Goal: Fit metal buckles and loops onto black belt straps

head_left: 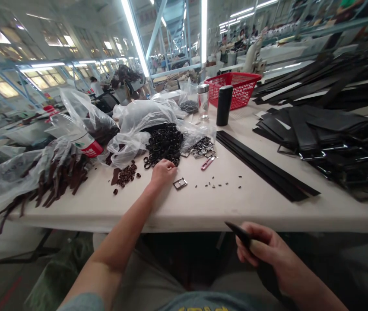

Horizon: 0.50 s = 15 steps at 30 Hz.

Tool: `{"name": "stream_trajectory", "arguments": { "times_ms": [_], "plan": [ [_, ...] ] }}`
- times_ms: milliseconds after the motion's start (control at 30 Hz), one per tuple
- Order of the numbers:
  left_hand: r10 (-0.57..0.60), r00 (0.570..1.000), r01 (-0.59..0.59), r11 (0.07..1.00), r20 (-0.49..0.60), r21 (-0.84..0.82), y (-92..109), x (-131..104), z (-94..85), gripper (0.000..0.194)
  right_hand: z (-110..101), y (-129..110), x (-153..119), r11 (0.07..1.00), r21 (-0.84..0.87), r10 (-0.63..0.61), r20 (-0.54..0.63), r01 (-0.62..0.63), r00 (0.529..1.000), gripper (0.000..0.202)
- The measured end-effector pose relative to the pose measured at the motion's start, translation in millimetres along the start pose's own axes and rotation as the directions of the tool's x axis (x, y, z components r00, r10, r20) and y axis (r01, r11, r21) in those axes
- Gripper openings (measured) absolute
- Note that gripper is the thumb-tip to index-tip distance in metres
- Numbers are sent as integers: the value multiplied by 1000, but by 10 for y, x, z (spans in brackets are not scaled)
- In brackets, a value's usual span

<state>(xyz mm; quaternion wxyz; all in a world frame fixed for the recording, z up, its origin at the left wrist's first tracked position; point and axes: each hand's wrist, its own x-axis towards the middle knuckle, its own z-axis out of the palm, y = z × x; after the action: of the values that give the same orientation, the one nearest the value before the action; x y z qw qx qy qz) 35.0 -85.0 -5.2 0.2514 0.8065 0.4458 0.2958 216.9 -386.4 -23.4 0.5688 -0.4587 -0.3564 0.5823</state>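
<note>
My left hand (pixel 163 172) rests at the front edge of a pile of black loops (pixel 164 142), its fingers bent together; whatever they pinch is too small to make out. Just right of it a square metal buckle (pixel 180 184) lies flat on the white table (pixel 158 216). In front of the table edge, my right hand (pixel 261 248) is closed round a black strap (pixel 239 233), whose pointed end sticks out to the left and whose rest hangs below the hand. Several tiny metal pieces (pixel 220 185) are scattered right of the buckle.
Brown loops (pixel 127 173) and brown straps (pixel 70 172) lie left. Buckles (pixel 201 147) and a pink-handled cutter (pixel 207 163) sit centrally. A black bottle (pixel 224 106), glass bottle (pixel 203 101) and red basket (pixel 242 93) stand behind; black straps (pixel 264 168) lie right.
</note>
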Motion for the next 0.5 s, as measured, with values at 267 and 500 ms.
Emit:
{"name": "stream_trajectory", "arguments": {
  "times_ms": [267,500],
  "plan": [
    [-176,913,396,598,368,-697,549,-1038,76,32,221,-97,186,436,-864,-703,-152,252,695,8],
    [-232,869,488,259,437,-833,812,-1431,217,30,343,-65,283,152,-960,-754,42,235,656,9]
  ]
}}
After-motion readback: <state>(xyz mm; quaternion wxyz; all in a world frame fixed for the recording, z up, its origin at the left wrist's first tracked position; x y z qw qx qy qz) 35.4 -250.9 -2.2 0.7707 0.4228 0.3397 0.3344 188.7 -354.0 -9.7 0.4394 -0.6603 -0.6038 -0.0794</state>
